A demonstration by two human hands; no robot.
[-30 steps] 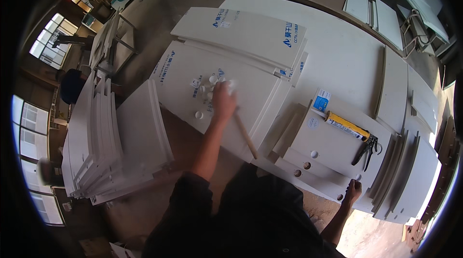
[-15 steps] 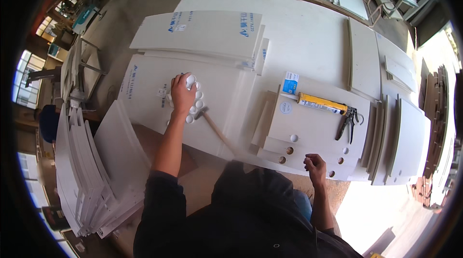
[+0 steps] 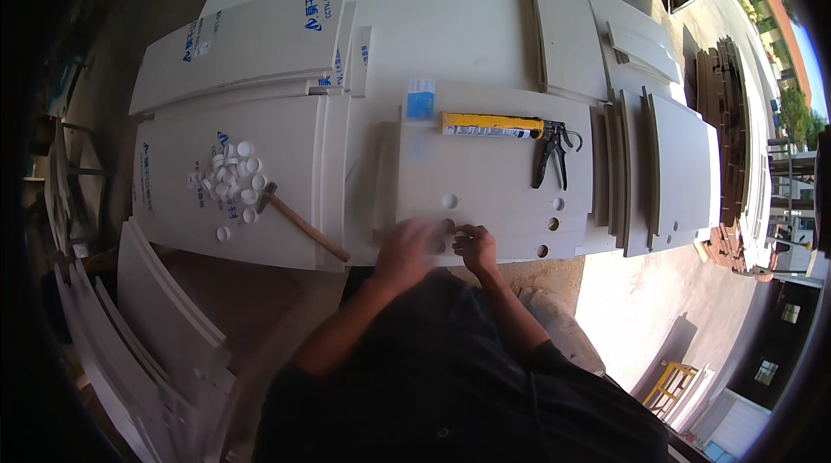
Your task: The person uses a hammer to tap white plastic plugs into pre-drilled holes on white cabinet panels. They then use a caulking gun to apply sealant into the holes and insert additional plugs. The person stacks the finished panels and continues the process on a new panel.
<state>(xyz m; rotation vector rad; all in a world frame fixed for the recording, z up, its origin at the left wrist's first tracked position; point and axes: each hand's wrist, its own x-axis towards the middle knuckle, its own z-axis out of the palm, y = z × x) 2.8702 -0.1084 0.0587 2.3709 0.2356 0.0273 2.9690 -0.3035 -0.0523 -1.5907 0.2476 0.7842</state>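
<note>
Head view, one: left fisheye of a pair on my head; faces down, near, over my left hand [image 3: 405, 255], right hand [image 3: 476, 249] and the worktop [image 3: 441, 26].

Person's left hand [image 3: 403, 254], blurred, and right hand [image 3: 475, 248], fingers bent: close together at the near edge of white panels [image 3: 493, 170] with round holes. Yellow caulking gun [image 3: 493, 125], black-handled: lies on these. Wooden-handled hammer [image 3: 303, 228]: lies just beside heaped white round caps [image 3: 232, 170], leftward.
</note>
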